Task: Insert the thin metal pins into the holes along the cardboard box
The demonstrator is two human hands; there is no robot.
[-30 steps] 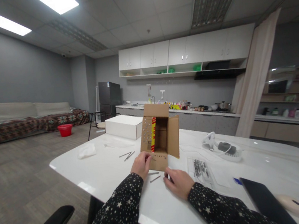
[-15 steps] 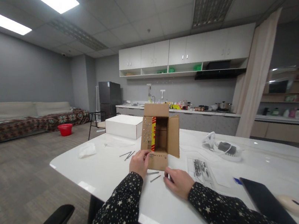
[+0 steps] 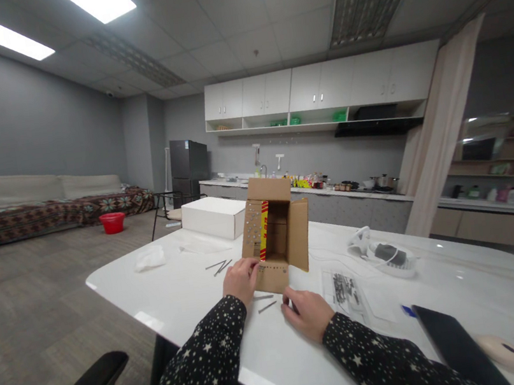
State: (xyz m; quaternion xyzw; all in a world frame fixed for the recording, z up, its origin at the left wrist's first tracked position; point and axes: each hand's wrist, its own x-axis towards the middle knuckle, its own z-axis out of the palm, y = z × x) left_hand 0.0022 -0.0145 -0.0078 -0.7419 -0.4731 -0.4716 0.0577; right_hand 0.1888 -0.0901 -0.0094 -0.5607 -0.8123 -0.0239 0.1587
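Glossy white table (image 3: 269,355), right hand (image 3: 308,315) curled on it, left hand (image 3: 242,279) at a flap (image 3: 274,280) of an open cardboard box (image 3: 277,234) just ahead, cannot tell whether either pinches anything, white box (image 3: 213,218) behind, red tub (image 3: 113,224) on floor (image 3: 72,284), dark fridge (image 3: 189,164), white wall cabinets (image 3: 312,91)

Ceiling panels (image 3: 98,2): blown-out white at ten and eleven o'clock
Counter (image 3: 170,289): glare patches at six and eight o'clock
Grey wall (image 3: 24,118): dim
Cardboard box (image 3: 276,228): shadowed inside
Curtain (image 3: 445,126): leaning with edge distortion
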